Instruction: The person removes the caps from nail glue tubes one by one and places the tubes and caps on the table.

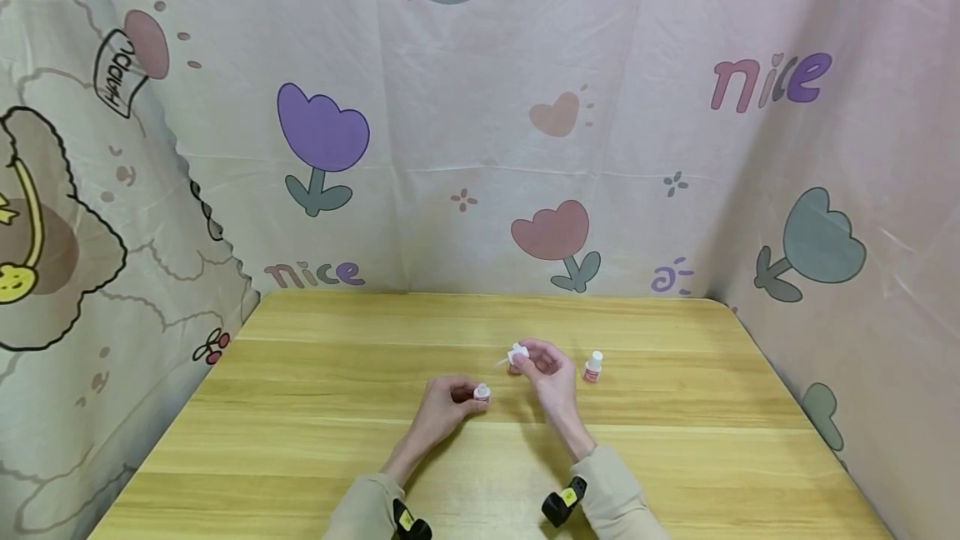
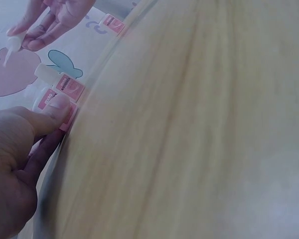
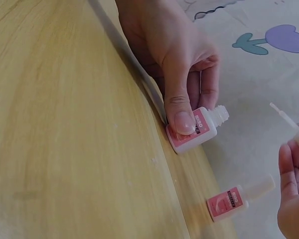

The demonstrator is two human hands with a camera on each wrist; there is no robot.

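My left hand point(image 1: 441, 408) pinches a small white bottle point(image 3: 205, 135) with a pink label between thumb and fingers. The bottle stands on the table, its threaded neck uncovered. Up and to the right, my right hand point(image 1: 557, 380) holds a white brush cap point(image 1: 518, 352) in its fingertips. A thin white brush stem point(image 3: 285, 116) sticks out of the cap toward the left, apart from the bottle. A second, capped bottle point(image 3: 227, 204) of the same kind stands near the right hand, partly hidden by it in the head view.
A third capped bottle point(image 1: 592, 369) stands to the right of my right hand. The wooden table point(image 1: 337, 332) meets a printed cloth backdrop point(image 1: 465, 107) at its back, with cloth along both sides too.
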